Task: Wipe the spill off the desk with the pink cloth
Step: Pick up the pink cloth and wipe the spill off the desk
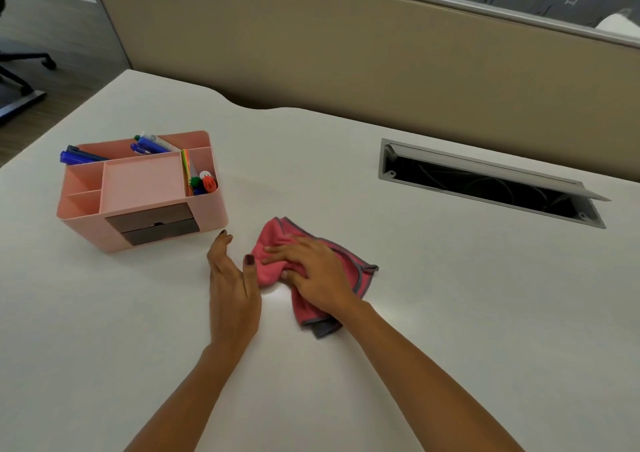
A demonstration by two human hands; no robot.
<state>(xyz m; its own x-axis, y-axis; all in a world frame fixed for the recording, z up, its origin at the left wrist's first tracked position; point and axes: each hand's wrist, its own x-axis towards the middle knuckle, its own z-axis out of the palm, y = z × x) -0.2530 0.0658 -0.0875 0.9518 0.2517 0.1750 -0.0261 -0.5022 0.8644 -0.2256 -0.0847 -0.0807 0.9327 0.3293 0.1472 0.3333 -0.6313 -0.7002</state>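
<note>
The pink cloth (273, 240) with a grey hem lies bunched on the white desk (415, 313), just in front of centre. My right hand (311, 271) lies on top of it, fingers slightly curled into the folds and pressing it down. My left hand (232, 288) stands on its edge on the desk just left of the cloth, fingers straight, thumb tip close to the cloth. I cannot make out any spill on the desk surface.
A pink desk organiser (142, 191) with pens and small drawers stands left of the hands. An open cable tray (485, 184) is cut into the desk at the right rear. A beige partition (381, 63) runs along the back.
</note>
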